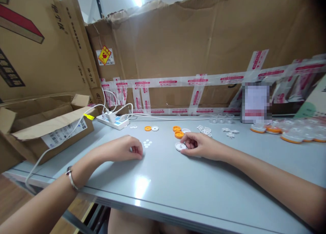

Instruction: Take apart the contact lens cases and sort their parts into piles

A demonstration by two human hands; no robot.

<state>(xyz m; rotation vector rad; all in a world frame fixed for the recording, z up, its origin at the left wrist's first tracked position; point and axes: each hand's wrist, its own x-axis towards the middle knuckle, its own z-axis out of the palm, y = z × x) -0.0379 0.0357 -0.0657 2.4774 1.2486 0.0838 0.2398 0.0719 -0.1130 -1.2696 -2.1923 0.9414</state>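
Note:
My right hand (197,144) has its thumb and fingers closed on the edge of a round white plastic cap (180,147), held low over the table. Just behind it lie orange caps (179,135) and another white cap (185,130). Over the table to the left is my left hand (126,148), its fingertips pinched together and pointing down; what is between them, if anything, I cannot make out. Several small white discs (147,143) lie right beside those fingers. Farther back, an orange ring (148,128) and a white ring (155,128) sit side by side.
An open cardboard box (68,132) and a white power strip (114,121) with cables stand at the left. Small white parts (204,130) and clear-topped orange and white pieces (292,136) lie at the right. A large taped carton (173,51) walls off the back.

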